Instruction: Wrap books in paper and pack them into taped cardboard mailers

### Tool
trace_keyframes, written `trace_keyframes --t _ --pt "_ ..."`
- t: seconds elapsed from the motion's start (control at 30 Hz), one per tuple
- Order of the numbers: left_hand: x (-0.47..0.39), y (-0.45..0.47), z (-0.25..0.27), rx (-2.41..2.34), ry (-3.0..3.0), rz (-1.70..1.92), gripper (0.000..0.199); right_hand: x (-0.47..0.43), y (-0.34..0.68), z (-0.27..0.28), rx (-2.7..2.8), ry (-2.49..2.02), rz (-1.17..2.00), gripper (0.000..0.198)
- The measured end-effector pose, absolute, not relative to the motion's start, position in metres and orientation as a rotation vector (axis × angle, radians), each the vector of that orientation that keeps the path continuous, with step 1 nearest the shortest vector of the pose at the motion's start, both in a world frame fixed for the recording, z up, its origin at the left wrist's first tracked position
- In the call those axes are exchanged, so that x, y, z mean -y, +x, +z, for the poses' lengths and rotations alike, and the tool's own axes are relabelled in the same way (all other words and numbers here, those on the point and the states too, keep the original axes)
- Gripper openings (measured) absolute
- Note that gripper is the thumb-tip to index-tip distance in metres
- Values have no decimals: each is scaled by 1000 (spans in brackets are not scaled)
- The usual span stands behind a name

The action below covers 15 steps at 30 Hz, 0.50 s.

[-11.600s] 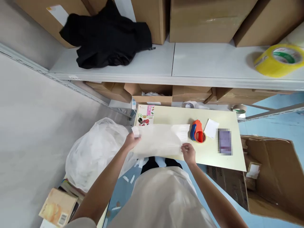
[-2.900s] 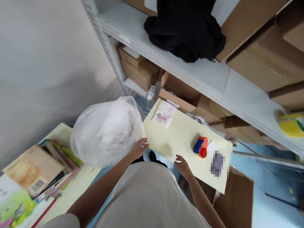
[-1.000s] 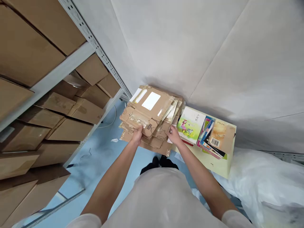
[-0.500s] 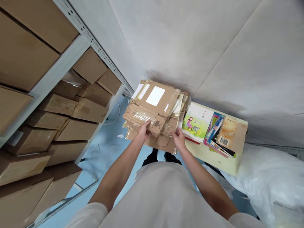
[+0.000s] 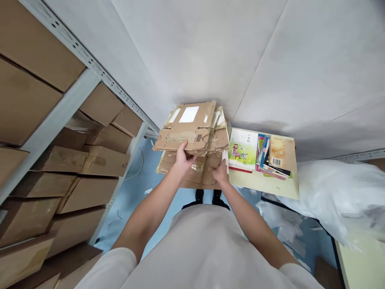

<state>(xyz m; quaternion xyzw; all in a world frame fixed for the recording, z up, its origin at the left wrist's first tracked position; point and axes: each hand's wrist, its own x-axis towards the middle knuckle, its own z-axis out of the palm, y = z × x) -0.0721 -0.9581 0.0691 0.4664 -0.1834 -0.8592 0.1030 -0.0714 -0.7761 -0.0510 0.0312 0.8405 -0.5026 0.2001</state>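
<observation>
A pile of flattened cardboard boxes (image 5: 186, 134), with white labels and clear tape, stands against the wall in front of me. My left hand (image 5: 184, 158) grips the front edge of the upper layers, thumb on top and fingers underneath. These layers are tilted up, leaving a gap above the lower cardboard (image 5: 195, 172). At the pile's right front, my right hand (image 5: 219, 172) is closed at the cardboard's edge, its fingertips partly hidden. Right beside it lies a picture book (image 5: 243, 148) with a girl and a grey animal on its cover.
More books (image 5: 275, 156) are stacked on the pale yellow table (image 5: 264, 182) at the right. White plastic bags (image 5: 333, 196) bulge beyond it. Shelves (image 5: 63, 120) of cardboard boxes (image 5: 87, 194) rise at my left. Paper scraps lie on the blue floor (image 5: 120, 216).
The front of the upper cardboard layers has been raised by my left hand, exposing taped cardboard beneath. My right hand has stayed near the right front edge. The view has shifted slightly right.
</observation>
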Motion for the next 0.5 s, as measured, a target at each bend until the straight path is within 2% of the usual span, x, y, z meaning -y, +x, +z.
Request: trace_keyframes --t 0.1,0.23,0.3,0.5 --pt "969 -73 82 575 1326 -2548 28 795 -79 -45 -2415 284 -1331 87" --pt "984 -71 95 620 1325 -2550 26 802 -89 -29 -2222 203 -1532 47" --pt "990 -69 100 625 1362 -2538 27 800 -92 -17 -2192 140 -1615 35" --pt "1001 -62 100 731 1374 -2543 31 750 -88 48 -2065 -61 -1917 41"
